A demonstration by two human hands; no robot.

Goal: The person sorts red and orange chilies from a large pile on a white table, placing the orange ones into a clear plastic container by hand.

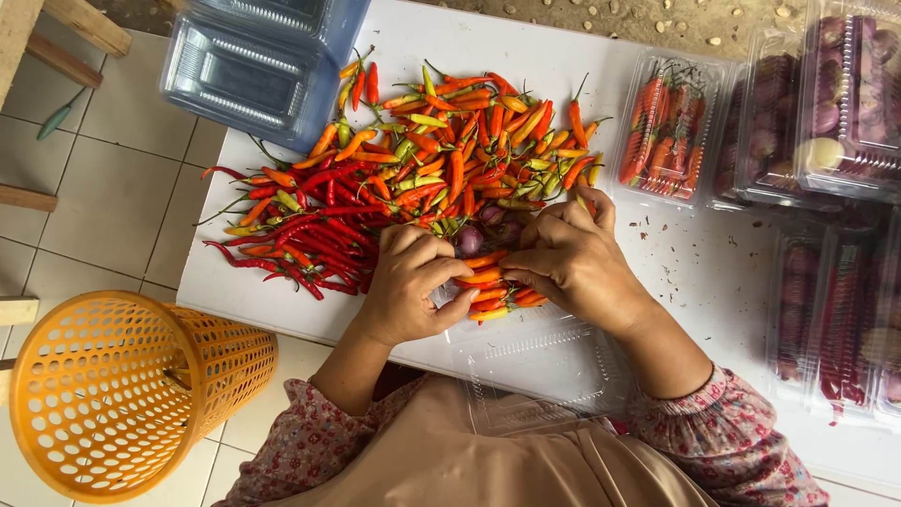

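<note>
Both hands work at the open clear tray [540, 361] on the white table [699, 272]. The left hand [410, 286] and right hand [568, 258] are each closed around a small bunch of orange chilies [488, 286] — just above the tray's far edge. The loose chili pile [413, 160] lies beyond. Best to keep stems aligned and lower them flat — no crushing.

A single head-worn camera looks almost straight down, close above a white table [713, 272], with the wearer's lap at the bottom edge.
</note>
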